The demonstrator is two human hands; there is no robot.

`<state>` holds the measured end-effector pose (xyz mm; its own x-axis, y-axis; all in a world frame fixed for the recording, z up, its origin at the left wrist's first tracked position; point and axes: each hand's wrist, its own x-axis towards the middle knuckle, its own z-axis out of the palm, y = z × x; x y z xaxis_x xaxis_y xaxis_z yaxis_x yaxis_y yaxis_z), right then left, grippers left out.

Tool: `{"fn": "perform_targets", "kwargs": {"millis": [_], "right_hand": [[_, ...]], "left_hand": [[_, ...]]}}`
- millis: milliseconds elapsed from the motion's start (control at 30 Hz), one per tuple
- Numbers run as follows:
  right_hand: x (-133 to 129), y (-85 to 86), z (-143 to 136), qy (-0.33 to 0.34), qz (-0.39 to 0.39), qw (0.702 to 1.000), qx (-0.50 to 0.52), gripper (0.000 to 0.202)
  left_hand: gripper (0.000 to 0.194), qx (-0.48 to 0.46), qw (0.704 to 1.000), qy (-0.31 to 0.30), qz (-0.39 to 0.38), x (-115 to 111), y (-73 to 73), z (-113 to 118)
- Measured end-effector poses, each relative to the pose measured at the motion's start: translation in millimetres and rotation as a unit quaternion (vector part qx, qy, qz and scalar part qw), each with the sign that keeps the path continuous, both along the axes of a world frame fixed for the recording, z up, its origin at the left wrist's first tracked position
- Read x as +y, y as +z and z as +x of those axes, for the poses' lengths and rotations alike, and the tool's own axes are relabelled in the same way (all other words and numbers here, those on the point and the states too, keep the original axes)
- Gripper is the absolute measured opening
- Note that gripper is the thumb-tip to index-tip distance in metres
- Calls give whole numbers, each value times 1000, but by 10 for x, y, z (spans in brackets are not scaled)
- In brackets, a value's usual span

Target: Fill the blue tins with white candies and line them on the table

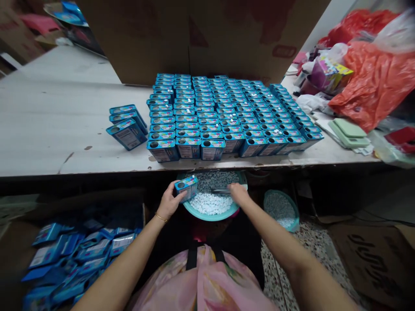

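Note:
My left hand [169, 201] is closed around a small blue candy box [187, 185], held upright over the left rim of a turquoise basin [207, 217]. One white piece lies on the box's top. Round white candies [212, 204] fill the basin, which sits below the table edge. Gripped in my right hand [239, 193] is a metal scoop [221, 190], reaching into the candies from the right; its far end is hard to make out. Rows of blue boxes [210, 149] with dark round holes in their tops stand on the table above, a few with white pieces on them.
Three blue boxes [126, 134] lean together on the white table [58, 125]. A big carton [194, 43] stands behind the rows. At right are a green scale [348, 133] and orange plastic bags [382, 82]. Below are a second basin [294, 224] and a pile of blue boxes [81, 255].

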<state>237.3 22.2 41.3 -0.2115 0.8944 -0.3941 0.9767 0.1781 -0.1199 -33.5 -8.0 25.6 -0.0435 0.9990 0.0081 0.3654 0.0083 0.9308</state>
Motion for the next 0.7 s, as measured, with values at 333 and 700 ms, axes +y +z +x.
{"fn": "perform_targets", "kwargs": {"millis": [333,700], "right_hand": [[85,-759,-510,-33,-35,983,180,32],[129,130,193,-37,-13,961,275,27]], "left_hand": [[44,-14,999,40,-9,2,-29,-119],[40,81,996,-17,26,3,70,60]]}}
